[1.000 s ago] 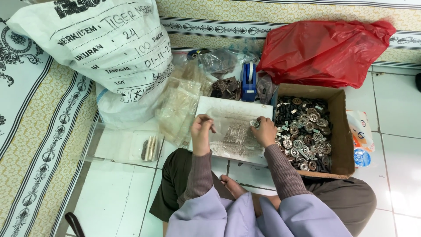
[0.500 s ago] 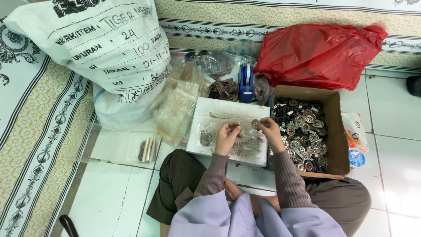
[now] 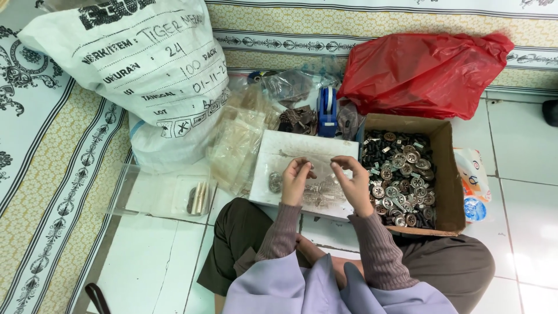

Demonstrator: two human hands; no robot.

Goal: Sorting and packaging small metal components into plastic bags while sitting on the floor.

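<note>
Fingers of the left hand [image 3: 295, 179] and right hand [image 3: 350, 177] are pinched nearly closed, facing each other above the white tray [image 3: 273, 157]; whether they grip anything cannot be told. Metal pieces [image 3: 275, 182] lie in the tray; a cardboard box [image 3: 450, 174] of round metal parts [image 3: 400, 180] adjoins it on the floor.

A big white sack [image 3: 145, 70] with black writing fills the upper left. A red plastic bag [image 3: 427, 72] sits at the upper right. Below it is an open brown cardboard box [image 3: 450, 174]. Clear plastic bags [image 3: 238, 145] lie in the middle. At right is a small colourful packet [image 3: 472, 186], maybe a wrapper.
</note>
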